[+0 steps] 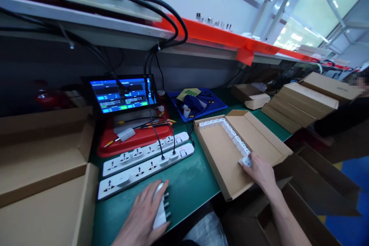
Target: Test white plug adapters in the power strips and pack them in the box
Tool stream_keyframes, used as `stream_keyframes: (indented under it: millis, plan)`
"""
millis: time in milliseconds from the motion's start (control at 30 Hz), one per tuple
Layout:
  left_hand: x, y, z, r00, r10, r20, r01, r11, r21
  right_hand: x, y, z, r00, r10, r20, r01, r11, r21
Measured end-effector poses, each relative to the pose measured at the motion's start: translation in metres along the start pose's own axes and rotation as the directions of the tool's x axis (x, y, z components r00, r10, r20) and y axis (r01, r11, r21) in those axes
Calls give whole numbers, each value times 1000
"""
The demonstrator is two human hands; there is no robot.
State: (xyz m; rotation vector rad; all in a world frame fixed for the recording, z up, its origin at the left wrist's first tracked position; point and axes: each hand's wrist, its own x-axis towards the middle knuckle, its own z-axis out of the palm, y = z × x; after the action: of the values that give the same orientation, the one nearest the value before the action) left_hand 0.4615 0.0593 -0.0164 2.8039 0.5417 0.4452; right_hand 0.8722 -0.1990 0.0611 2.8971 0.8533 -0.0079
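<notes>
My left hand point(141, 213) is curled around several white plug adapters point(160, 215) at the front edge of the table, their prongs pointing right. Over the open cardboard box point(215, 159), my right hand point(262, 173) pinches a white adapter point(246, 161) at the near end of a row. That row of white adapters point(230, 130) runs along the far wall of the box and down its right side. Bare cardboard shows across the rest of the box bottom. Fingers hide part of the pieces in both hands.
Two white power strips point(147, 167) lie left of the box, with black cables plugged in. Behind them are a red tray point(138, 136), a lit screen point(123, 92) and a blue tray point(220, 104). Another open carton point(43, 207) stands at left. A person point(346, 117) is at far right.
</notes>
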Motion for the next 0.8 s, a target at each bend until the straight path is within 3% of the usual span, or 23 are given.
stream_keyframes:
  millis: [133,267,433,633,800]
  plan:
    - [-12,-4,11,994,10,-112,-14,999,-34,12,-5,9,996,-29,-82,38,994,102]
    - [-14,-2,15,989,10,-149,-16,999,-40,22,-7,18,992,38,-123,-23,993,120]
    - [-14,-3,18,988,20,-151,-24,999,-25,28,-10,15,995,55,-81,-48,996,81]
    - [-13,-4,18,984,41,-173,-46,999,-24,28,-31,6,996,73,-50,-75,997,-31]
    - [-13,-4,19,983,28,-179,-35,999,-36,25,-38,2,991,124,-48,-124,992,9]
